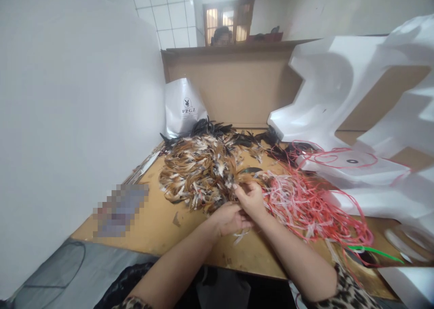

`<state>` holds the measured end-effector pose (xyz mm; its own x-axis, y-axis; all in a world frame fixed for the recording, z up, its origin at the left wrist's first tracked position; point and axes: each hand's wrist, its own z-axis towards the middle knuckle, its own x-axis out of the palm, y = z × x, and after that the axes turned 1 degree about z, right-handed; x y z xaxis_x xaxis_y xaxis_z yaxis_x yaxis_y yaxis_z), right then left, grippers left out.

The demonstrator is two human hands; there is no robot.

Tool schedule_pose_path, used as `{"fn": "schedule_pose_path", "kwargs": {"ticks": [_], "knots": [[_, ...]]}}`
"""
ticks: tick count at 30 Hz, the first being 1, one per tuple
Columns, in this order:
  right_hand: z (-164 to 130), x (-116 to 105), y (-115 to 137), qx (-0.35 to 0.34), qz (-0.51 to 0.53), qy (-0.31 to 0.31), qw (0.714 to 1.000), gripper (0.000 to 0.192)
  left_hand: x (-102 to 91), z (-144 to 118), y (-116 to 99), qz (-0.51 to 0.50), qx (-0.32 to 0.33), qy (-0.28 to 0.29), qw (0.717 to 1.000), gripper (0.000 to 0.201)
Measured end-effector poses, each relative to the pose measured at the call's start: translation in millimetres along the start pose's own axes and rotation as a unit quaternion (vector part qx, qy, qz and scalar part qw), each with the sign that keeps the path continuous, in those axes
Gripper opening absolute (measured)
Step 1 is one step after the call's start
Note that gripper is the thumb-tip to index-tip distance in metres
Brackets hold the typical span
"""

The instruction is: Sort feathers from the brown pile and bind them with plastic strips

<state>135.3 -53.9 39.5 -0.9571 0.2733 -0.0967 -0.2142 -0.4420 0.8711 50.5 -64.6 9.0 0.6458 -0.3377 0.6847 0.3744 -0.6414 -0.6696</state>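
Note:
My left hand (229,218) is turned inward low over the table, its fingers curled. What they hold is hidden behind the hands. My right hand (252,200) meets it from the right, thumb and fingers pinched on feathers at the near edge of the pile. Just beyond both hands spreads a pile of brown and cream feathers (190,171), with black feathers (212,128) along its far side. A pale wisp (241,236) hangs below my hands. Beside my right hand lies a tangle of red and whitish strips (301,200).
The wooden table (159,230) has a cardboard panel (233,83) at its back. A silvery-white printed bag (185,110) stands behind the feathers. White sheets (325,83) rise at the right, near a tape roll (412,241) and a green strip (379,252). A person (222,37) is beyond the panel.

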Motion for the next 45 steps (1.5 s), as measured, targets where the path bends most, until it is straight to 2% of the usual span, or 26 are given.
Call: {"fn": "schedule_pose_path", "kwargs": {"ticks": [7, 10, 13, 17, 21, 25, 27, 29, 31, 32, 33, 36, 38, 45], "knots": [[-4, 2, -6, 0.007, -0.008, 0.030, 0.999, 0.015, -6.7, 3, -9, 0.054, 0.013, -0.037, 0.998, 0.020], [-4, 2, -8, 0.015, -0.017, 0.025, 0.999, 0.016, -3.9, 0, -15, 0.075, 0.050, -0.047, 0.995, 0.021], [-2, 2, -4, 0.027, -0.003, -0.001, 1.000, 0.016, -0.7, -1, -14, 0.056, 0.065, -0.008, 0.996, 0.023], [2, 1, 3, 0.039, 0.032, -0.031, 0.998, 0.014, -2.1, 3, -8, 0.014, 0.009, 0.053, 0.998, 0.024], [1, -1, -3, 0.031, 0.023, -0.022, 0.999, 0.015, -6.6, 9, -8, 0.064, 0.032, 0.018, 0.997, 0.024], [-1, -2, -13, 0.034, -0.005, -0.028, 0.999, 0.018, -4.6, 7, -18, 0.144, 0.041, -0.028, 0.988, 0.026], [0, -2, -14, 0.050, -0.012, -0.024, 0.998, 0.018, -0.5, 4, -24, 0.205, 0.077, -0.058, 0.974, 0.024], [1, -3, -13, 0.064, -0.004, -0.017, 0.998, 0.018, 4.2, 0, -27, 0.245, 0.124, -0.052, 0.960, 0.021], [1, -4, -11, 0.063, 0.010, -0.015, 0.998, 0.018, 8.0, -3, -27, 0.230, 0.197, -0.053, 0.952, 0.022], [2, -4, -10, 0.062, 0.014, -0.017, 0.998, 0.018, 9.4, -3, -25, 0.212, 0.212, -0.059, 0.952, 0.024], [2, -4, -9, 0.062, 0.017, -0.021, 0.998, 0.018, 10.3, -3, -23, 0.188, 0.211, -0.061, 0.957, 0.027], [2, -5, -8, 0.057, 0.014, -0.029, 0.998, 0.016, 10.4, 0, -14, 0.095, 0.146, -0.032, 0.984, 0.037], [1, -5, -8, 0.048, 0.005, -0.035, 0.998, 0.016, 8.3, 2, -10, 0.061, 0.128, -0.021, 0.990, 0.041], [-1, -6, -10, 0.039, -0.025, -0.037, 0.998, 0.016, 1.7, 1, -9, 0.148, 0.080, -0.012, 0.986, 0.041]]}}
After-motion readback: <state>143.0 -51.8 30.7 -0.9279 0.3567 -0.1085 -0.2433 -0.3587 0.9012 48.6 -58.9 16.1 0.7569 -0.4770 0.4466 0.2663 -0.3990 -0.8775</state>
